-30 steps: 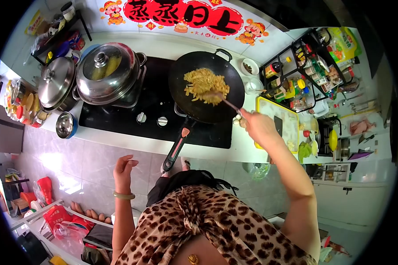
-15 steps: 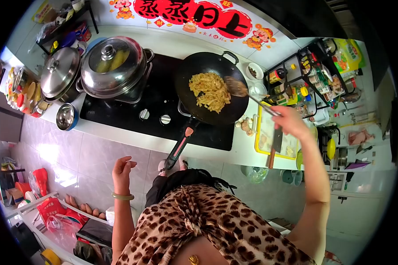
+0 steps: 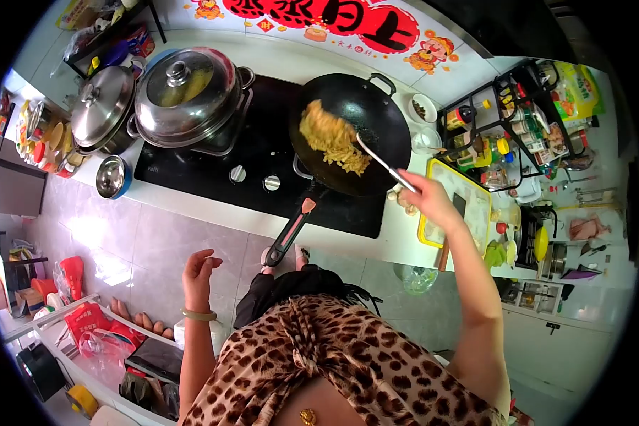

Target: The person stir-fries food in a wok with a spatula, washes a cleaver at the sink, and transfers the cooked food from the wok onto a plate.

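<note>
My right hand (image 3: 430,199) is closed round the handle of a metal spatula (image 3: 385,165), whose head is in the food. Yellowish-brown chopped food (image 3: 337,145) lies in the left part of a black wok (image 3: 376,121), some of it blurred by motion. The wok sits on the black stovetop (image 3: 259,202), its handle (image 3: 290,233) pointing toward my body. Away from the wok, my left hand (image 3: 200,268) hangs over the floor in front of the counter, holding nothing, with its fingers bent and apart.
Two lidded pots (image 3: 186,96) (image 3: 103,110) stand left of the wok, with a metal bowl (image 3: 113,177) near the counter edge. To the right are a yellow-rimmed board (image 3: 427,231) with a knife (image 3: 444,255), small bowls (image 3: 422,108) and a rack of seasonings (image 3: 504,128).
The spatula first went to the wok's right side, then came back left into the food. My right hand followed it right and back. The left hand stays nearly still; the view has shifted slightly.
</note>
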A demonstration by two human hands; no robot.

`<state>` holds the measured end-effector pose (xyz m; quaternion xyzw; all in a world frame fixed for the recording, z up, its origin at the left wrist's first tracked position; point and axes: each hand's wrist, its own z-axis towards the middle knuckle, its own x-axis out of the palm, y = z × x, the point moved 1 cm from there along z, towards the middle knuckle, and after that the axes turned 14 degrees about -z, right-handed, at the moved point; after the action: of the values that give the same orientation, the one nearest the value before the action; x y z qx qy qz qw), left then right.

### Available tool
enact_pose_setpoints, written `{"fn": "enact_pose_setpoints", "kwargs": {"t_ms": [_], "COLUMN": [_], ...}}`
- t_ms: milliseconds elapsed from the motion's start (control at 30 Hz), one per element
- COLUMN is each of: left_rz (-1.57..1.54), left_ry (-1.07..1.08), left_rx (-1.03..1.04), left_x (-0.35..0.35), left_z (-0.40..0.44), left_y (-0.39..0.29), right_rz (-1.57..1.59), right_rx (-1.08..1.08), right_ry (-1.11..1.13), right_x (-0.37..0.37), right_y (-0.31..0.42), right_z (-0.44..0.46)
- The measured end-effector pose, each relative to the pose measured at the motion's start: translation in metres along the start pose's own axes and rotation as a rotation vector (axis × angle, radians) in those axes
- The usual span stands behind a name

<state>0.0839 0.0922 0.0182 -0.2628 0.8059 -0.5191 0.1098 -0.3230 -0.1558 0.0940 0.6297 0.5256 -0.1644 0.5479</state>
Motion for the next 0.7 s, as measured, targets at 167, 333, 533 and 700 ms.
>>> {"fn": "enact_pose_setpoints", "kwargs": {"t_ms": [167, 333, 533, 700], "left_rz": [-0.002, -0.025, -0.019, 0.006], "left_ry": [0.020, 0.119, 0.071, 0.063], "left_rx": [0.017, 0.039, 0.045, 0.017], "left_x": [0.004, 0.015, 0.014, 0.007], "left_z": [0.011, 0.015, 0.020, 0.013], "left_y": [0.001, -0.001, -0.008, 0.000], "right_rz": [-0.585, -0.901, -0.950, -0.969], "right_rx": [-0.099, 0.023, 0.008, -0.049], "right_ry": [-0.161, -0.160, -0.157, -0.157], "right_x": [-0.007, 0.016, -0.016, 0.010], "right_y": [0.039, 0.046, 0.061, 0.063], "right_z": [-0.073, -0.015, -0.032, -0.003]}}
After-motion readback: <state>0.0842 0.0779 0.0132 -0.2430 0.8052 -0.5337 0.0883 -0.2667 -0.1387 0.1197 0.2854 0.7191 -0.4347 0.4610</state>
